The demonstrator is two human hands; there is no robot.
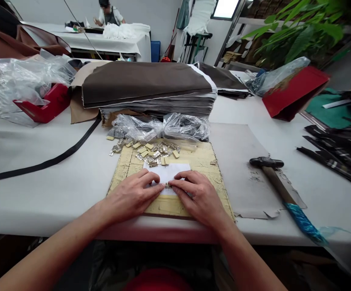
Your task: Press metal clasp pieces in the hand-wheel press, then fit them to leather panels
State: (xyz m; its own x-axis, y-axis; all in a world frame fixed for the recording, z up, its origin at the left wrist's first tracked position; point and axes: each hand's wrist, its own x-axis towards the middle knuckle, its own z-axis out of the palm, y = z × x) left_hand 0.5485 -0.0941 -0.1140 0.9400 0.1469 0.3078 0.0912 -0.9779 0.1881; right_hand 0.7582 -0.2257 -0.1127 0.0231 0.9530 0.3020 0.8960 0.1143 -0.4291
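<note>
Between my two hands lies a small metal lettered plate [168,185], resting on a white sheet of paper [175,169]. My left hand [135,190] touches its left side with the thumb tip, fingers curled. On the right side, my right hand [198,193] pinches the plate's edge with thumb and fingertips. Under the paper is a worn board covered in yellowish tape [199,157]. Several more metal plates [160,149], some showing a yellow backing, are heaped just beyond the paper. The plate's exact lettering is too small to read.
A hammer [274,182] with a blue-wrapped handle lies at right on grey card [232,161]. Behind the board are clear plastic bags [184,126] and a stack of dark brown sheets [148,81]. A black strip [66,153] crosses the left side. Another person [110,15] works far back.
</note>
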